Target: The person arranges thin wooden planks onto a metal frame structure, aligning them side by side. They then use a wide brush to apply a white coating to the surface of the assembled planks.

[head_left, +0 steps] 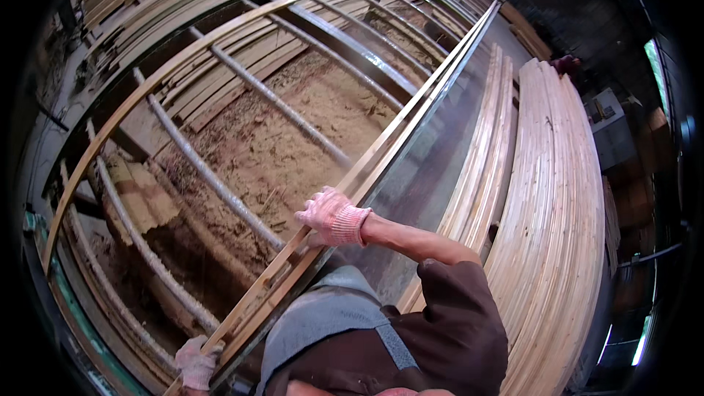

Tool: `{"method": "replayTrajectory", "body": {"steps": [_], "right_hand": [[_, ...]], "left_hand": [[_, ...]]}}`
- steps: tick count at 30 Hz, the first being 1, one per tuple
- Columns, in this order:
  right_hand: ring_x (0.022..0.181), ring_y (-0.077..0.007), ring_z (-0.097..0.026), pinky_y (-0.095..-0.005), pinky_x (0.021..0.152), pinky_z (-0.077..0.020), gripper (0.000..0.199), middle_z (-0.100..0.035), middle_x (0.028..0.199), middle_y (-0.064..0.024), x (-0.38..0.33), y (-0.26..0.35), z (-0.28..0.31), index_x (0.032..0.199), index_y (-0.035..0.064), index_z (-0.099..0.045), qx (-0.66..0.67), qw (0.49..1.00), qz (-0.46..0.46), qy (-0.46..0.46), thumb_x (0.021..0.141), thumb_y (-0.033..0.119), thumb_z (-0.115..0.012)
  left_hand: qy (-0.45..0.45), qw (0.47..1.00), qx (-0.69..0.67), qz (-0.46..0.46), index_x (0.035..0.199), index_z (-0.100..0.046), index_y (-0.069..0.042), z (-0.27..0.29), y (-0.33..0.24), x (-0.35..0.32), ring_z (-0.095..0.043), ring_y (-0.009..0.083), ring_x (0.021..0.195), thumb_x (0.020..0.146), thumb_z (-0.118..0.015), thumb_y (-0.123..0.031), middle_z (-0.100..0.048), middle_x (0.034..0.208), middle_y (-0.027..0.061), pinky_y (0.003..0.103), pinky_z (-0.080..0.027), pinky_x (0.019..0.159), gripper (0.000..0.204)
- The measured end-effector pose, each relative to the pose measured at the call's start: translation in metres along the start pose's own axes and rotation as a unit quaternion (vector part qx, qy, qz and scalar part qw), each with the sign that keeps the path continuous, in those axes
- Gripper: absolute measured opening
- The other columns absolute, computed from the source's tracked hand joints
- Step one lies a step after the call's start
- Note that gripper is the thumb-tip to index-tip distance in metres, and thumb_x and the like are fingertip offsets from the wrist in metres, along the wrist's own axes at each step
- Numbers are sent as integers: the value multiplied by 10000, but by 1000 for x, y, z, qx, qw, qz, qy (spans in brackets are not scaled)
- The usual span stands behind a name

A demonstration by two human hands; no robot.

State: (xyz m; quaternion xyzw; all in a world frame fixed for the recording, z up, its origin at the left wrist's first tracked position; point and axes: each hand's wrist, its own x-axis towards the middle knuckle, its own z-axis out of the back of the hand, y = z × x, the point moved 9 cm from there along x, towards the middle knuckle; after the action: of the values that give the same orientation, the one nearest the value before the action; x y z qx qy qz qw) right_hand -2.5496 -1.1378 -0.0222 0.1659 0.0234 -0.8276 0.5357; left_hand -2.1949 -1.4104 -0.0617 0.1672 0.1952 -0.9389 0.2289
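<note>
Sawdust [312, 106] lies beneath metal bars [220, 190], and across their near ends runs a long wooden strip [254, 293], handling seemingly midway, laid out but not yet released, fingers of the gloved right hand [332, 216] and left hand [196, 362] clamped on it.

Worn items, person: knit gloves, dark short-sleeved top, grey apron-like garment.
Right hand [330, 214]: pinkish-white glove, ribbed cuff [353, 224] at wrist; forearm [407, 237] bare. Left hand [196, 361], near left: similar pale pinkish glove. Top [447, 323]: dark brown, loose sleeve [463, 287] at right. Apron-like garment [312, 326]: blue-grey, coarse-looking cloth, with matching narrow strap [397, 345].
</note>
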Motion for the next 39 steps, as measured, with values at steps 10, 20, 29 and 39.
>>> {"method": "replayTrajectory", "body": {"steps": [10,20,29,39], "right_hand": [[808,-272,-693,-436,685,-550,278,-681,780,-51,36,-100,28,817,116,-701,-77,996,-24,-28,751,372,-787],[711,-292,-687,-451,624,-541,248,-656,685,-63,109,-81,72,778,106,-681,-117,987,58,-98,717,333,-761],[691,-274,-682,-443,615,-538,151,-643,661,-51,123,-130,74,708,133,-665,-60,982,52,-173,721,268,-732],[709,-271,-698,-442,638,-563,196,-681,696,-59,184,-108,80,758,111,-699,-116,989,33,-86,729,299,-747]], "left_hand": [[-40,999,29,-22,840,-674,-100,19,44,33,-629,311,664,872,-675,-423,-670,744,108,417,-512,622,324],[73,976,-155,132,1158,-677,23,-9,183,19,-632,213,771,952,-689,-171,-688,802,76,336,-559,760,283],[-66,968,-201,137,970,-756,-90,51,85,97,-704,301,770,699,-886,-271,-719,802,124,421,-558,709,352],[-150,981,-85,86,957,-702,-50,67,149,109,-668,351,784,622,-932,-182,-697,860,154,439,-529,715,426]]}}
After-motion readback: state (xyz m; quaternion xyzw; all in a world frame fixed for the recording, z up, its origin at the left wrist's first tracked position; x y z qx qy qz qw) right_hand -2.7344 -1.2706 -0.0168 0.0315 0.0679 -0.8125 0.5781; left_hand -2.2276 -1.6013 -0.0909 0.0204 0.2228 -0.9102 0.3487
